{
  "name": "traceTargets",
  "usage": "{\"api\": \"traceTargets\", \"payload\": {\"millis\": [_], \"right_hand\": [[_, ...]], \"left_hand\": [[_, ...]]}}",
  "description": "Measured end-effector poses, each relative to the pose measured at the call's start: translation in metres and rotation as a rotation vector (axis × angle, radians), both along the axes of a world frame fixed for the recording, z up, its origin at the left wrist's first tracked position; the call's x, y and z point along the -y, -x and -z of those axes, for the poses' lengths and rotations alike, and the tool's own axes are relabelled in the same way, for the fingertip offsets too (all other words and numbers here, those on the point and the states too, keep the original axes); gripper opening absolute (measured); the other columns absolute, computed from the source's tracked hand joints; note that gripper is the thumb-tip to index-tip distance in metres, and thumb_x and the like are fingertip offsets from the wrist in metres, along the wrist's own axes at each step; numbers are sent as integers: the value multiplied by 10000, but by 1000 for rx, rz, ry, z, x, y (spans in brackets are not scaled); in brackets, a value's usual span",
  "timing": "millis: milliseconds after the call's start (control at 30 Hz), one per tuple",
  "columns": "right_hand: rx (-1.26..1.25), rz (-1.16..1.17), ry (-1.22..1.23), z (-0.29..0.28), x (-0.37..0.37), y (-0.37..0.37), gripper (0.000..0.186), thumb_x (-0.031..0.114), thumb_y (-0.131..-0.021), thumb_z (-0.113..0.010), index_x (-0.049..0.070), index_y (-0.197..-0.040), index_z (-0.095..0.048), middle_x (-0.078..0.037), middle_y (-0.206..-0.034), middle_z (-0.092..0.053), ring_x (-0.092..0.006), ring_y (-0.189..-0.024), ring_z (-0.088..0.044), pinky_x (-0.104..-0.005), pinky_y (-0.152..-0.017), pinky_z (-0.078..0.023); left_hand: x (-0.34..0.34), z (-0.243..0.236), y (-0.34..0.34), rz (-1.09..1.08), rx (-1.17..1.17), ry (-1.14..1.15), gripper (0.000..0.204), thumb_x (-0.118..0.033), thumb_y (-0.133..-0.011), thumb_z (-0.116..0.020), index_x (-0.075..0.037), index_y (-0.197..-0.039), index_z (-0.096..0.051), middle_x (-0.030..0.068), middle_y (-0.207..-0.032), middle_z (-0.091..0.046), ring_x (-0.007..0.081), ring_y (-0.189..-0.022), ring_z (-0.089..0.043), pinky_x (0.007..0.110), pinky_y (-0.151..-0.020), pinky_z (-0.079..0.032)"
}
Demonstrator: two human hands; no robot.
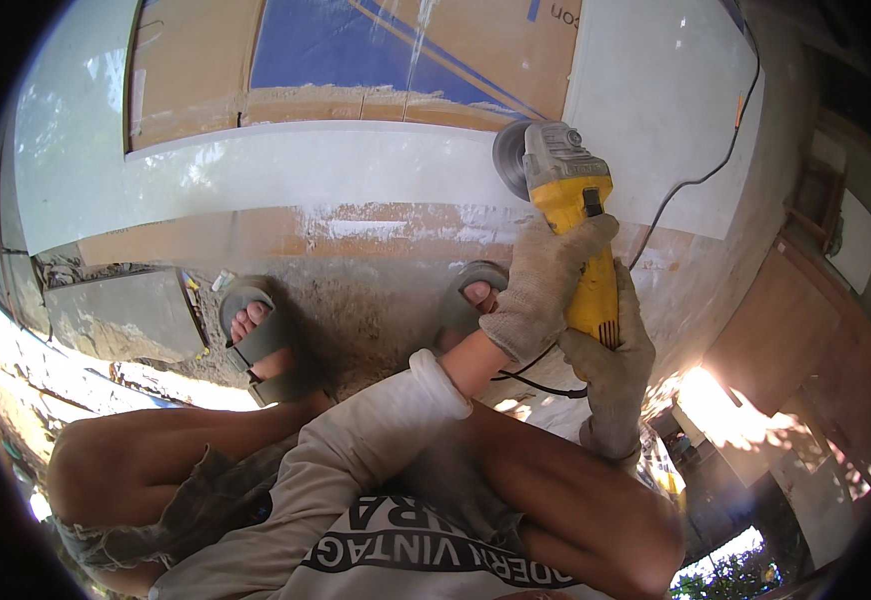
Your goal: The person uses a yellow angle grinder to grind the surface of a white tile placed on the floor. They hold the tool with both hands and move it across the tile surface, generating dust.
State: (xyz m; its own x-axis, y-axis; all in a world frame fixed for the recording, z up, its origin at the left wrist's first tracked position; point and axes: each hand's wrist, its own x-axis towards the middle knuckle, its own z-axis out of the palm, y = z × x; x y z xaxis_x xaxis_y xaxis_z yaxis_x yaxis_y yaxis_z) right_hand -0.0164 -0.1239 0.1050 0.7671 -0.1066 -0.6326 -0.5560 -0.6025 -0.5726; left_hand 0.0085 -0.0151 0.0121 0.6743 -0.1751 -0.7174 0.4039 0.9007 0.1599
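Note:
Both my hands, in dusty work gloves, grip a yellow angle grinder (569, 200) with a grey gear head. My left hand (546, 280) closes round the body just behind the head, by the dark switch. Farther back, my right hand (621, 365) wraps the rear end. The grinder's disc (509, 160) stands on edge at a large white sheet (306, 165), close to the lower right corner of its rectangular opening. Whether the disc touches the sheet I cannot tell. Brown and blue cardboard (191, 65) shows through the opening, with white dust along its lower edge.
A black power cord (696, 182) runs over the sheet's right side. My sandalled feet (256, 335) rest on dusty ground below the sheet. At the left lies a grey slab (121, 315); brown boards (776, 320) lean at the right.

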Motion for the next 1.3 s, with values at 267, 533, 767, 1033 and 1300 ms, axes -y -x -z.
{"api": "traceTargets", "payload": {"millis": [267,533,767,1033,1300], "right_hand": [[28,-52,-25,4,-6,-1,888,18,-843,-863,1,-1641,-473,-112,-1300,-735,-122,-1068,-694,-278,-892,-595],[33,-32,-50,5,-1,2,888,11,-851,-875,-5,-1641,-471,-111,-1302,-732,-127,-1075,-695,-276,-888,-597],[4,-6,-19,2,1,-1,879,6,-866,-868,1,-1646,-465,-96,-1301,-730,-118,-1074,-691,-275,-893,-595],[24,-17,22,3,7,3,861,19,-892,-850,21,-1657,-457,-82,-1273,-736,-101,-1018,-688,-268,-850,-598],[7,-5,54,-1,8,3,878,12,-866,-846,26,-1655,-461,-92,-1284,-736,-110,-1065,-688,-271,-883,-590]], "left_hand": [[-11,4,0,41,1,-43,381,-325,-968,-785,-16,-1167,-685,65,-1006,-710,145,-899,-700,319,-823,-580],[-4,9,2,39,2,-39,385,-324,-964,-798,-18,-1169,-685,59,-1003,-709,144,-891,-694,315,-817,-578],[4,12,-1,50,2,-27,393,-326,-966,-803,-19,-1181,-682,60,-1011,-710,148,-897,-700,317,-811,-582],[13,14,2,33,25,31,410,-313,-963,-814,-28,-1216,-663,64,-1038,-711,157,-920,-710,328,-839,-594],[12,9,-1,45,45,40,379,-285,-983,-791,-39,-1232,-645,48,-1042,-700,140,-919,-696,322,-836,-585]]}}
